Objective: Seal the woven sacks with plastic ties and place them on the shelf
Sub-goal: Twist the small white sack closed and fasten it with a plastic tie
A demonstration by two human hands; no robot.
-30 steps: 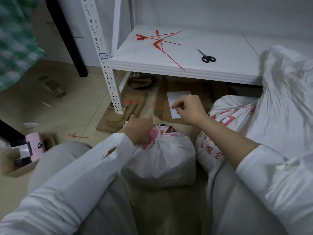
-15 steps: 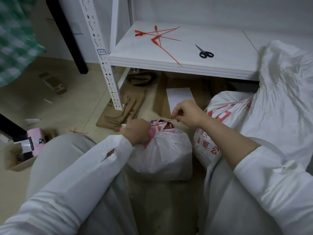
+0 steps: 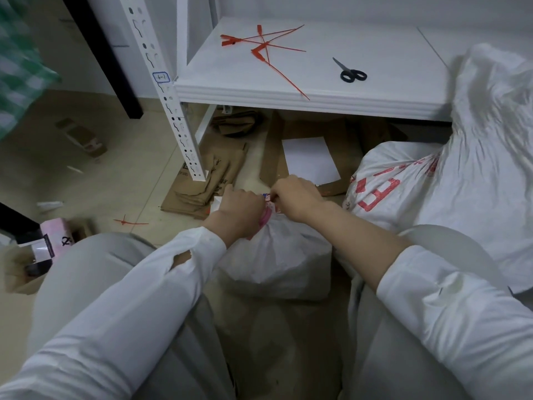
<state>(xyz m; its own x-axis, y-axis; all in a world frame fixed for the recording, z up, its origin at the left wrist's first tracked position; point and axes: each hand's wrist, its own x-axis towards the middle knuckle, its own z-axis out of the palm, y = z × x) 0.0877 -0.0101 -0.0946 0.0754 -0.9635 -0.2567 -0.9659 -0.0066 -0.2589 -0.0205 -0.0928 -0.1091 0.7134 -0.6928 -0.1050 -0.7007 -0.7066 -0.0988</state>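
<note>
The floor (image 3: 101, 183) is lying strewn with flattened cardboard (image 3: 202, 192) below a white shelf (image 3: 375, 90). The shelf is carrying loose red ties (image 3: 261, 49), one reaching its front edge, and scissors (image 3: 352, 74), with bare board showing around them. Between the person's knees a white sack (image 3: 277, 261) is standing. The left hand (image 3: 240, 213) is gripping its gathered neck. The right hand (image 3: 297, 197), fingers curled together, is pinching the bunched mouth. A second sack (image 3: 386, 186) is crowding in just beside it on the right.
</note>
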